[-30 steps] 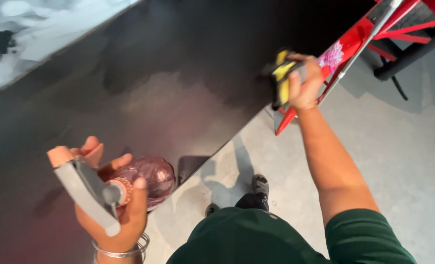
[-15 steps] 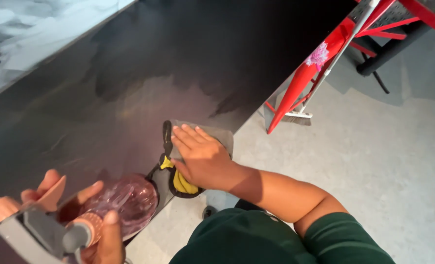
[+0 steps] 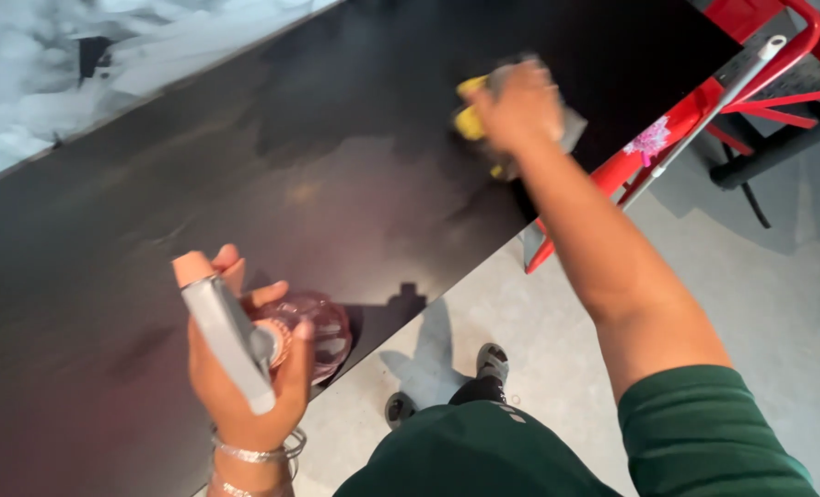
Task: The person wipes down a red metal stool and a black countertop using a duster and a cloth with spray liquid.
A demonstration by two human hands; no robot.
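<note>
- Left hand [image 3: 244, 387], near edge of the bench: fingers clamped round the neck of a clear pink ribbed plastic spray bottle [image 3: 308, 336]. Grey trigger head [image 3: 230, 340] sits on top, long axis running from the wrist up toward the far-left. Silver bangles [image 3: 258, 453] on that wrist.
- Bottle body is just above or touching the bench surface; can't tell which.
- Wide black matte bench [image 3: 152, 230] runs diagonally, near-left to far-right. A duller, smeared-looking patch shows mid-surface, between the two hands.
- Right hand [image 3: 517, 106], far end, arm fully stretched in a green sleeve [image 3: 704, 433]: palm flat, fingers together, pressing down on a grey-and-yellow cleaning cloth [image 3: 472, 120]. Blurred, so exact grip unclear.
- Key relation: cloth lies under the right hand only, well apart from the left, up and to the right of the bottle. Right hand is much the nearer.
- Beyond the bench edge: red metal-framed trolley [image 3: 760, 83] on a grey concrete floor [image 3: 750, 276].
</note>
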